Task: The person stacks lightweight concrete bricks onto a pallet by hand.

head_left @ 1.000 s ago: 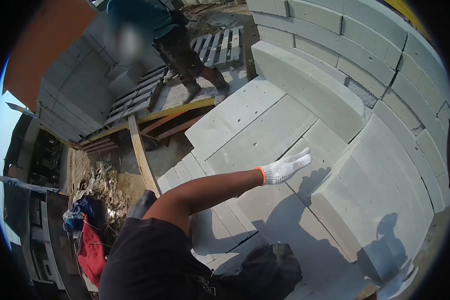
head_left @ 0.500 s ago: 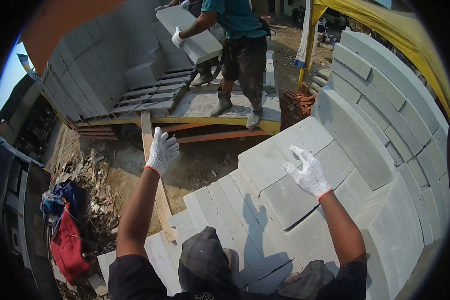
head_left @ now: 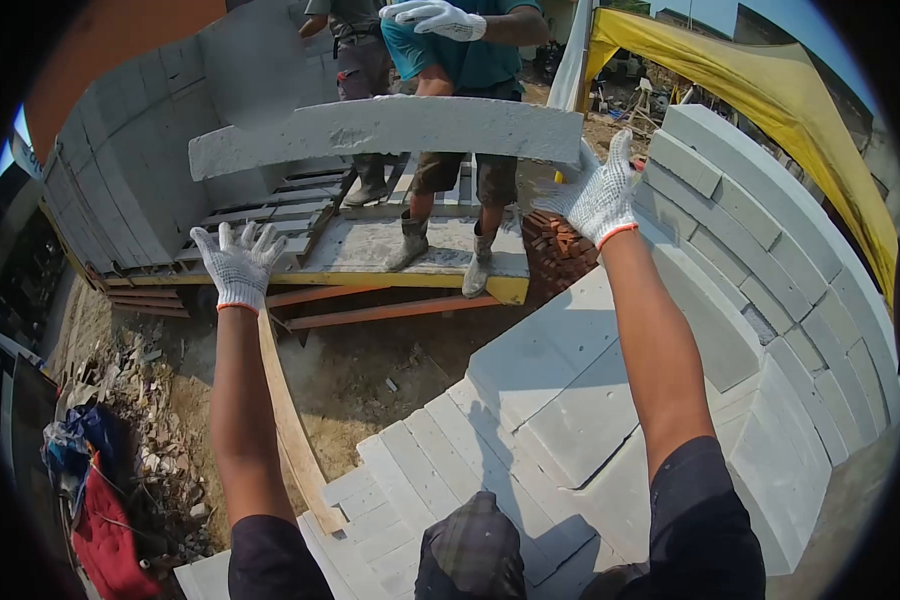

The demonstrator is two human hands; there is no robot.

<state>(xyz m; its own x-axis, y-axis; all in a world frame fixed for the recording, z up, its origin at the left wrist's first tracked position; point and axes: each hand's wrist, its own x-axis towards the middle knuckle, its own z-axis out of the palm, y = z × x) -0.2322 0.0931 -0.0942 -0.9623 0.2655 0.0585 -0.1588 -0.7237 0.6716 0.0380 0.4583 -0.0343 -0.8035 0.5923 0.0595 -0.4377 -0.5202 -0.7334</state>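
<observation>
A long pale grey concrete block [head_left: 385,130] is in the air in front of me, spanning almost the width between my hands. My left hand [head_left: 240,262], in a white knitted glove with a red cuff, is raised below the block's left end, fingers spread. My right hand [head_left: 602,200], gloved the same way, is up right by the block's right end. Its thumb points upward and its fingers, blurred, stretch to the left. Behind the block stands a co-worker in a teal shirt [head_left: 400,50], one gloved hand [head_left: 435,18] above it and apart from it.
The co-worker stands on a truck bed [head_left: 370,265] with pallets [head_left: 270,215] and stacked blocks. Blocks [head_left: 560,340] lie beneath me, and a curved-looking block stack [head_left: 770,250] rises at right. A wooden plank [head_left: 295,440] leans across the gap. Rubble [head_left: 160,450] covers the ground at left.
The block has left the co-worker's hands and come toward me, now nearly level. My hands have moved further apart, the right one rising. My view has tilted up slightly.
</observation>
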